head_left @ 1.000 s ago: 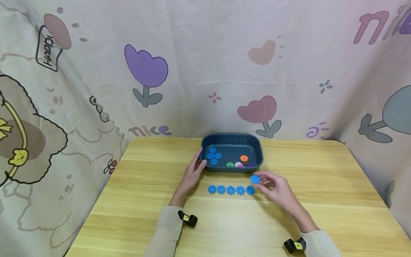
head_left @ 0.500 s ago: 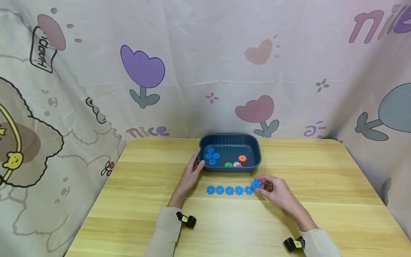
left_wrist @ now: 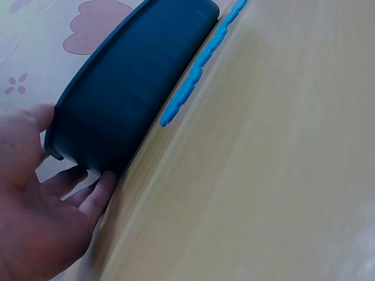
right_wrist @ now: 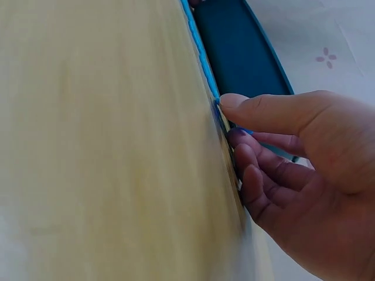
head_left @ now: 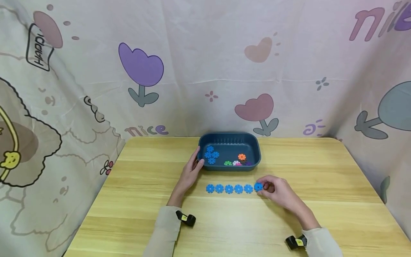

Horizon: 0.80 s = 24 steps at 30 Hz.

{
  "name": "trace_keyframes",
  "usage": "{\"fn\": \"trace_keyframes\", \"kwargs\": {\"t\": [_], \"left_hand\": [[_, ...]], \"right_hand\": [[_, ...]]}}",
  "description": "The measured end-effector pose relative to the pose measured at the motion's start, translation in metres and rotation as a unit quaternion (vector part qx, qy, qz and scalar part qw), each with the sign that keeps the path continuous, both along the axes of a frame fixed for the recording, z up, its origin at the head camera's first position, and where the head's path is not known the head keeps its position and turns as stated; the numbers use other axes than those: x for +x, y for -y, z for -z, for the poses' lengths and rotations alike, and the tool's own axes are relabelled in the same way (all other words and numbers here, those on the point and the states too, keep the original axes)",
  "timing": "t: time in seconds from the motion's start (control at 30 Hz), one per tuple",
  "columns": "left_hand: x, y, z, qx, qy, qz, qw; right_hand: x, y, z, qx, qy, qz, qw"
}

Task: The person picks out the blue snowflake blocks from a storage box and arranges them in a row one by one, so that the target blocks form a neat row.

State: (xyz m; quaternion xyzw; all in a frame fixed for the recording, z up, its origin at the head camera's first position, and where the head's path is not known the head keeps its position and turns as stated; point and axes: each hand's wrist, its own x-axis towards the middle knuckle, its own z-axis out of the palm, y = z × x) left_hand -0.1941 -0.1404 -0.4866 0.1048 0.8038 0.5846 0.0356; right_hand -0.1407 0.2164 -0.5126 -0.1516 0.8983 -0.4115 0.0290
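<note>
My right hand (head_left: pixel 280 190) pinches a blue snowflake disc (head_left: pixel 258 187) between thumb and fingers, at the right end of a row of matching blue snowflake discs (head_left: pixel 229 189). The disc sits low at the tabletop, just beside its neighbour. In the right wrist view the thumb (right_wrist: pixel 263 112) largely covers it. Behind the row stands a dark blue rectangular tray (head_left: pixel 229 168). My left hand (head_left: pixel 189 176) holds the tray's left end; in the left wrist view its thumb is at the rim and the other fingers (left_wrist: pixel 98 196) lie against the lower side.
Inside the tray, several blue discs (head_left: pixel 211 155) lie at the left. An orange disc (head_left: pixel 242 157), a green disc (head_left: pixel 228 163) and a few other colours lie toward the right. The wooden table (head_left: pixel 144 200) meets a printed cloth (head_left: pixel 192 71) behind the tray.
My right hand has brought the blue snowflake disc from near the tray's front right corner down and slightly right, to the end of the row. The left hand has kept its hold on the tray.
</note>
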Motion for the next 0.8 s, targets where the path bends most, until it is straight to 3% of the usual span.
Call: {"fn": "trace_keyframes", "kwargs": {"t": [0.8], "left_hand": [[0.0002,0.0006,-0.0014,0.000,-0.007,0.008,0.9999]], "right_hand": [[0.0001,-0.0002,0.0036,0.012,-0.015,-0.004,1.000]]}}
